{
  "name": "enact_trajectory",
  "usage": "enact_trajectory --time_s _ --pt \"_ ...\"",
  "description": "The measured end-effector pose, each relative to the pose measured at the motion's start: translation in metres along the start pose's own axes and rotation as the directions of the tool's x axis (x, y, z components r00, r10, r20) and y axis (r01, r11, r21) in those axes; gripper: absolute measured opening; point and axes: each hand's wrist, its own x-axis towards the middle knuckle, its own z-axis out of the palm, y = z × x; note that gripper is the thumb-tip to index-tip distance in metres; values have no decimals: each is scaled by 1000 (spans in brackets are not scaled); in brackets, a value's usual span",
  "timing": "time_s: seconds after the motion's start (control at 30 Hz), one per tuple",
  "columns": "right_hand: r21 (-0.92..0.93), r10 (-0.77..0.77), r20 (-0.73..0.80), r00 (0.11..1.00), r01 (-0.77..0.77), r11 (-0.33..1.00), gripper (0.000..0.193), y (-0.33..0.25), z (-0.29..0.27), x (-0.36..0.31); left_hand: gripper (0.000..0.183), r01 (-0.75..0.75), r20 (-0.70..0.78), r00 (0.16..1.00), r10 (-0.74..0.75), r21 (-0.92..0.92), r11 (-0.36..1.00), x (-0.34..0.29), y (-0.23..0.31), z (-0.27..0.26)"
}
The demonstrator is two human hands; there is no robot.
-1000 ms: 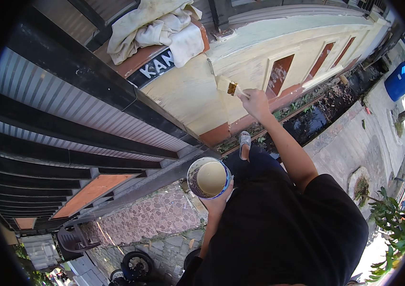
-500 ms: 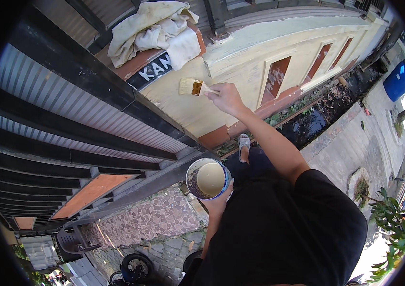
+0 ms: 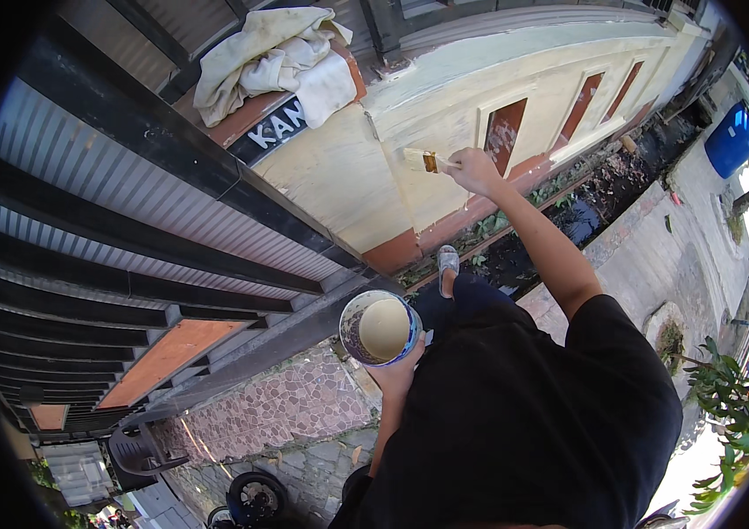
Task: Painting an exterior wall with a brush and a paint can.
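My right hand (image 3: 475, 170) grips the handle of a paintbrush (image 3: 427, 161), its cream-coated bristles at the face of a pale yellow wall (image 3: 445, 115), just right of the wall's corner seam. Whether the bristles press on the wall cannot be told for sure. Low in front of me, my left hand (image 3: 396, 372) is wrapped round the side of a paint bucket (image 3: 348, 319). Cream paint (image 3: 384, 330) fills its lower part, and smears coat the inner wall. Reddish-brown recesses (image 3: 505, 132) with pale frames are set into the wall farther right.
A whitish cloth (image 3: 260, 66) lies on the wall's top, above a dark lettered sign (image 3: 273, 130). A black metal gate (image 3: 127, 185) flanks the left. Below the wall runs a ditch (image 3: 582, 220) with dark water. A blue barrel (image 3: 733, 141) stands far right.
My right hand has carried the paintbrush rightward along the wall, from beside the sign to past the corner seam. The bucket stays in my left hand, nearly unmoved.
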Motion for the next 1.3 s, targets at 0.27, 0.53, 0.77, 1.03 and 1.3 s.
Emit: enact_trajectory --time_s 0.27,0.53,0.77,1.03,1.3 --pt "88 173 34 984 -176 981 37 46 -2 -95 75 -58 -73 996 57 -8 998 -23 2 -4" --pt "483 466 313 828 -561 672 22 56 2 -230 77 -28 -78 997 29 8 1000 -75 -12 -32" --pt "506 348 534 771 -621 599 19 37 25 -248 95 3 -169 986 7 60 998 -106 -27 -29" --pt "507 132 658 741 -566 651 20 37 10 -240 104 -38 -231 972 31 -26 999 -128 -24 41" --pt "405 197 716 670 -627 666 26 123 -43 -321 104 -46 -157 987 45 -2 999 -153 -13 119"
